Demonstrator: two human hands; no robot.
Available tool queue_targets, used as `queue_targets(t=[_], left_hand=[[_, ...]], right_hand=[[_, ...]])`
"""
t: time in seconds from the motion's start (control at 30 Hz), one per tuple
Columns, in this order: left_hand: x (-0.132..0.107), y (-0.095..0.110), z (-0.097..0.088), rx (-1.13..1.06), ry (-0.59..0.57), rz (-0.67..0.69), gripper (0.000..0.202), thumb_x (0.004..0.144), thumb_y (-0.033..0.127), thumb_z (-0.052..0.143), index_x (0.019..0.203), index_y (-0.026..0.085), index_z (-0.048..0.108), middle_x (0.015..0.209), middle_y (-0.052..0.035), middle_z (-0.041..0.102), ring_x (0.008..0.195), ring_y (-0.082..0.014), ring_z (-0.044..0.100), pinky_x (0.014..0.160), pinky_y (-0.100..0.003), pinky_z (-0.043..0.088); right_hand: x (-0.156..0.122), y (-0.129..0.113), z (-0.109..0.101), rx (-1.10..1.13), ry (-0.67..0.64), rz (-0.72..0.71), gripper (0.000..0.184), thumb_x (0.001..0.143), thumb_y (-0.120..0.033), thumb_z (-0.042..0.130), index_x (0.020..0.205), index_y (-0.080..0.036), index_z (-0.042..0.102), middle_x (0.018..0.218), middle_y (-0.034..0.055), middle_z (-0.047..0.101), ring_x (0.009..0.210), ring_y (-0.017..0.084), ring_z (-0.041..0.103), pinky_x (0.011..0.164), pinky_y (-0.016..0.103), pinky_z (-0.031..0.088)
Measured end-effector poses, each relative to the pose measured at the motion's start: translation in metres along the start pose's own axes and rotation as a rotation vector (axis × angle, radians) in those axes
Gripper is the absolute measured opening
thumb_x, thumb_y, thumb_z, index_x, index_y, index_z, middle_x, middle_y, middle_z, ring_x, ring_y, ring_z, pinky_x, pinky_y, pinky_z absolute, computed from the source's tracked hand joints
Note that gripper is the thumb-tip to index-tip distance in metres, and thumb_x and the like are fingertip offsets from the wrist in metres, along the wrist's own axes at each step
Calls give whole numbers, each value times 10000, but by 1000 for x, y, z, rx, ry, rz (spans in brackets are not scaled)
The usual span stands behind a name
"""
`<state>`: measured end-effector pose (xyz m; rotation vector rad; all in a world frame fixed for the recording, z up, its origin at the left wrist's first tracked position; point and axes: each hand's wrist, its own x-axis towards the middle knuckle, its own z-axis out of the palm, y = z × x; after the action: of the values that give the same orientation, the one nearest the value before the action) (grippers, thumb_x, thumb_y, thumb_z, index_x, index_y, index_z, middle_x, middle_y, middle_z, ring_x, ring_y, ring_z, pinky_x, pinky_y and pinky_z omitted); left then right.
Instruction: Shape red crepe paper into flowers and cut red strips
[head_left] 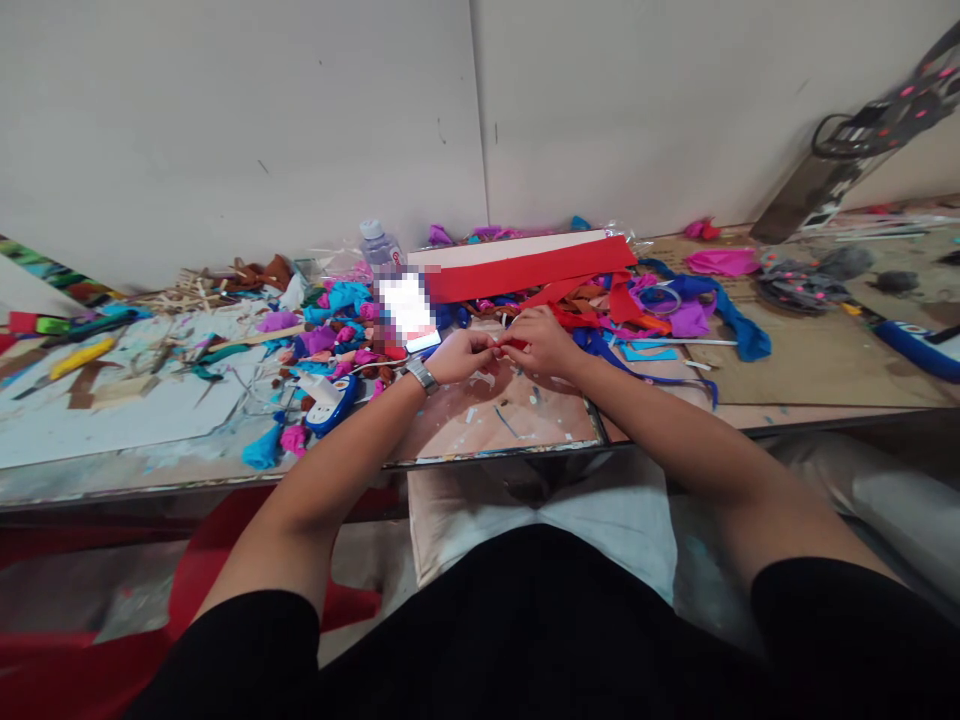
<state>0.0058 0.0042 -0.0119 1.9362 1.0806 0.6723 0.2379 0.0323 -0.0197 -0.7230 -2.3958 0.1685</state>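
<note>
Black shirt (pixel 540 620) nearest, spread along the bottom of the view, bare forearms stretched forward out of both sleeves. Behind everything, pale wall (pixel 300 120), vertical seam near middle, a few dark scuffs. Against it, long desk (pixel 525 425), paint-flecked, front edge dark and worn, heavily littered. Red chair (pixel 217 560) low at left. White sheet (pixel 172 420) flat on the left stretch, stained; brown cardboard (pixel 795 370) flat on the right. Long red strip (pixel 525 278) beyond the hands, lying left to right, right end slightly higher in view, against a paler strip. Coloured scraps heaped about: pink, purple, blue, brown.

Right hand (pixel 546 345) and left hand (pixel 459 355) close together over the bare middle of the desk, fingers of each drawn into a pinch, tips nearly meeting. Just beyond left hand, bright pixelated screen (pixel 409 305); behind that, clear bottle (pixel 381 248), upright. Blue-and-white socket block (pixel 330 402) left of left forearm. Watch (pixel 424 376) on left wrist.

Smallest: red piece (pixel 516 344), held between the fingertips of both hands. Plain bright red, same colour as the long strip; mostly covered by fingers, full shape impossible to tell. Visible part roughly crosswise, from hand to hand; ends hidden, pointing direction unclear.
</note>
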Motion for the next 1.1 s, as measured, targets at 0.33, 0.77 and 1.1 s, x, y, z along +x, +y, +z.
queue_targets(t=[0.33, 0.77, 1.1], left_hand=[[-1, 3, 1, -542, -43, -258, 215, 828, 311, 844, 886, 118, 770, 790, -85, 787, 707, -165, 760, 724, -282, 627], [0, 4, 0, -471, -11, -251, 254, 864, 386, 810, 848, 143, 738, 756, -68, 763, 658, -155, 731, 658, -264, 594], [1, -2, 0, -16, 35, -19, 405, 939, 543, 681, 876, 147, 739, 760, -62, 769, 656, -156, 690, 632, -252, 511]], right_hand=[[2, -2, -2, 27, 7, -28, 242, 992, -376, 629, 1032, -259, 836, 1005, 82, 831, 1020, 293, 657, 1012, 483, 334], [0, 1, 2, 23, 22, -31, 202, 976, -354, 656, 1031, -265, 828, 1032, 78, 838, 1029, 299, 674, 1039, 487, 336], [1, 1, 5, -39, -4, 24, 203, 980, -360, 643, 987, -216, 786, 1010, 96, 822, 1041, 309, 648, 960, 474, 318]])
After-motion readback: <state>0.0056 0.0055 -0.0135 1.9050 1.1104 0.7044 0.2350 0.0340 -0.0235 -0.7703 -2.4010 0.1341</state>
